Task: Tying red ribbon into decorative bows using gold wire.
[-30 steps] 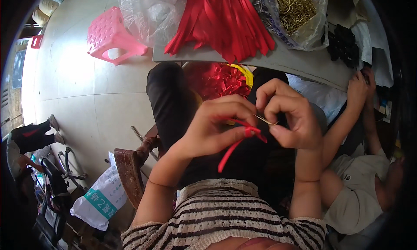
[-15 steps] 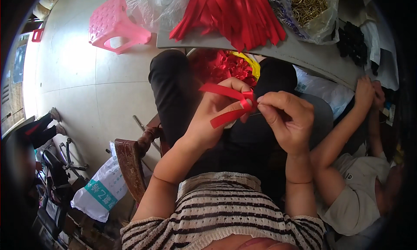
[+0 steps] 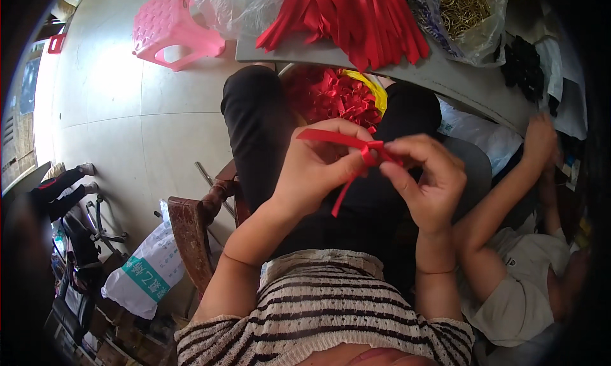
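Observation:
A red ribbon [image 3: 331, 137] is held above my lap, looped at its middle. My left hand [image 3: 312, 168] is closed on it, thumb and fingers pinching beside the loop. One tail points left across the fingers; another hangs down below the thumb. My right hand [image 3: 429, 178] pinches the ribbon at the right side of the loop with thumb and forefinger. Just beyond my hands, between my knees, a container holds a heap of red ribbon bows [image 3: 337, 98], with a yellow edge [image 3: 375, 89] at its right.
Long red ribbon strips [image 3: 347, 25] drape over the grey table [image 3: 458, 70]. A plastic bag of gold-coloured wire pieces [image 3: 461, 9] and a black bundle [image 3: 522, 70] lie to the right. A pink stool [image 3: 172, 32] stands left. Close on my right sits another person [image 3: 522, 270].
My right fingers have moved from beside the loop onto the ribbon. The lower tail, which pointed left, now hangs down. The view has shifted slightly.

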Demonstrator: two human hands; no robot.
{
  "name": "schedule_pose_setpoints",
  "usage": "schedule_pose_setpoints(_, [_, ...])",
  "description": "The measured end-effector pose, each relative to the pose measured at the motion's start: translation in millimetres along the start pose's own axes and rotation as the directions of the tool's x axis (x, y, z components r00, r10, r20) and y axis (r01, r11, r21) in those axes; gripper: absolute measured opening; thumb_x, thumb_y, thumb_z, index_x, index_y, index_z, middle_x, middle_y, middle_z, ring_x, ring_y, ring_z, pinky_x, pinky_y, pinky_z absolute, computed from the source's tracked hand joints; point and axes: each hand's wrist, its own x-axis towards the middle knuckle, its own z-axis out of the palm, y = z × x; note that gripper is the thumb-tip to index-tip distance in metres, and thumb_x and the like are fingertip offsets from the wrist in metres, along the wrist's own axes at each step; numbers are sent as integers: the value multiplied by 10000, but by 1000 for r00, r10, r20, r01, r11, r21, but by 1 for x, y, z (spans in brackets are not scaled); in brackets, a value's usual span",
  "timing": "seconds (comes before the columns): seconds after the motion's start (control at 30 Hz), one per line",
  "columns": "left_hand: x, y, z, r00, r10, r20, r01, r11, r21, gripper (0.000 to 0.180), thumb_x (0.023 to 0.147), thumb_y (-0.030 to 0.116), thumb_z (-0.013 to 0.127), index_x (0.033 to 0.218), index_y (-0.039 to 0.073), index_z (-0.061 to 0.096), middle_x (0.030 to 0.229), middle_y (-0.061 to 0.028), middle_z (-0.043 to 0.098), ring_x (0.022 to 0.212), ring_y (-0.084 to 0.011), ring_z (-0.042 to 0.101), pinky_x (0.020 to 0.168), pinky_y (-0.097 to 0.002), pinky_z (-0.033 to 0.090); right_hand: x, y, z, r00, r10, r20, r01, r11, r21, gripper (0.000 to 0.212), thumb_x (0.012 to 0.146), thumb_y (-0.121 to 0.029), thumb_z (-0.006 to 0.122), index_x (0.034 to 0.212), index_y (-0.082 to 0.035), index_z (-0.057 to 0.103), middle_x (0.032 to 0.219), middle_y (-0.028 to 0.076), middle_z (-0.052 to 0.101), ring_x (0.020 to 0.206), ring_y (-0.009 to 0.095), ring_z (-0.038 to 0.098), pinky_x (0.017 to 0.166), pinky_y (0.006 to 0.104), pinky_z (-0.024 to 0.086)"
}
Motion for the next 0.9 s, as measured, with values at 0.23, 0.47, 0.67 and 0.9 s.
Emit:
schedule_pose_setpoints(0.23, [-6,-6,0,973,211,95,-231,907,352,129,762,22,648,878,-6,598,791,-22,597,720,-70,558,670,-213,456,-16,-5,-9,908,375,186,-418,843,338,103,742,54,687,817,57,616,757,108,656,638,125,658,529,200,505])
schedule_pose_setpoints(0.47, [-18,-15,-11,926,0,378,-62,987,151,137,782,-3,647,901,-5,579,855,-45,592,828,-98,564,751,-234,457,-27,2,-16,842,338,421,-500,781,373,96,751,19,699,752,10,604,669,37,637,554,84,619,499,200,474])
schedule_pose_setpoints(0.67, [-20,-28,-5,961,11,276,-79,968,236,224,777,27,681,965,5,561,923,-44,552,872,-98,535,793,-238,434,-42,10,-4,974,161,161,-166,986,18,99,767,4,682,761,14,584,661,70,610,543,87,566,489,223,444])
schedule_pose_setpoints(0.9, [-21,-29,-3,973,195,124,-230,875,426,170,724,11,695,865,11,599,812,-64,574,791,-167,565,729,-261,435,-48,11,12,965,262,12,-235,847,477,129,744,35,680,818,11,578,737,106,610,601,133,582,534,220,455])
